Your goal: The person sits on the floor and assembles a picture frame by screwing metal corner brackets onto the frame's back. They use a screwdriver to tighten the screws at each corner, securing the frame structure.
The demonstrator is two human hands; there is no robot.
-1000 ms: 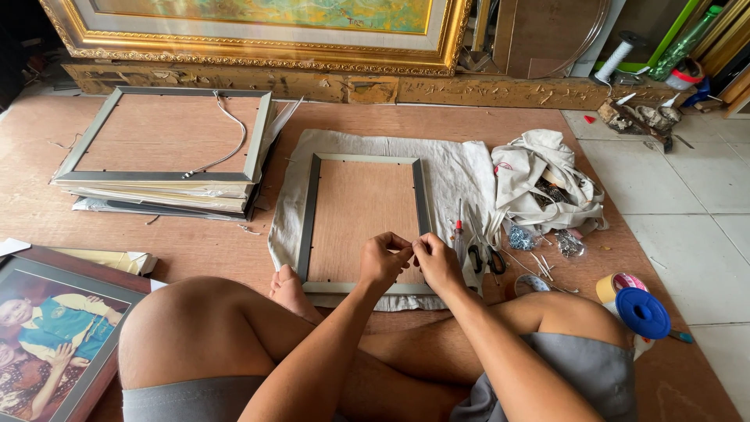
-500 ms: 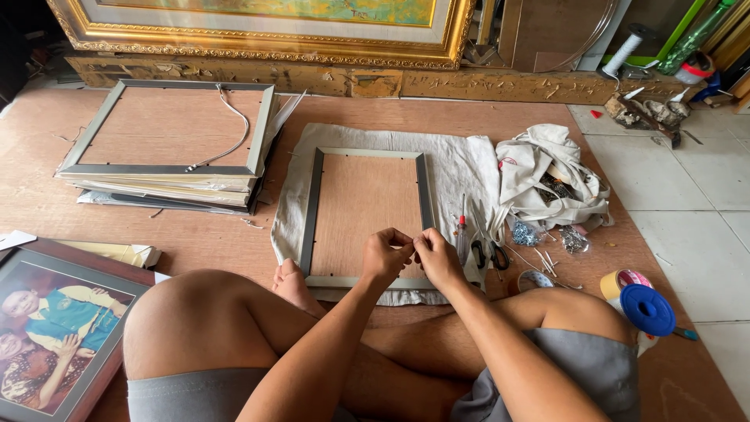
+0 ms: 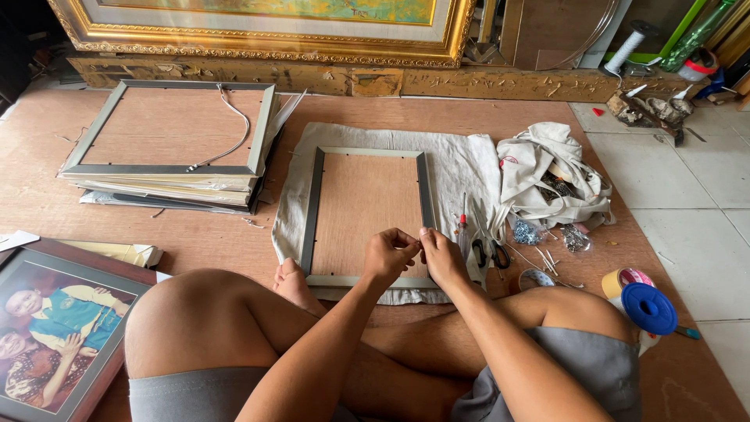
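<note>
The picture frame [image 3: 367, 215] lies face down on a pale grey cloth [image 3: 461, 168], directly ahead of the seated person's crossed legs. It is rectangular, with narrow grey metal-look rails and a flat brown backing board of matte, fibrous texture. The near rail sits just under both hands.

The left hand [image 3: 388, 255] and right hand [image 3: 442, 258] meet above the frame's near right corner. The fingers of both hands are pinched narrow, tips almost touching each other; what they pinch is too small to tell.

The cloth is wrinkled and spread over a worn brown plywood floor board [image 3: 234, 242]. On the cloth, just right of the frame, lie a screwdriver with a red handle [image 3: 462, 221] and black-handled scissors [image 3: 488, 248]. Near them are small clear bags of metal hardware [image 3: 527, 232] and a crumpled white cloth bag [image 3: 551, 176].

To the right of the knee rest a blue spool [image 3: 648, 308] and a roll of tape [image 3: 623, 280], touching each other.

Far left, a stack of similar frames [image 3: 168, 168] lies face down, with a white cord [image 3: 234, 137] across the top backing board. A framed portrait [image 3: 51, 328] lies at the near left. A large ornate gilt frame [image 3: 266, 35] leans at the far edge.
</note>
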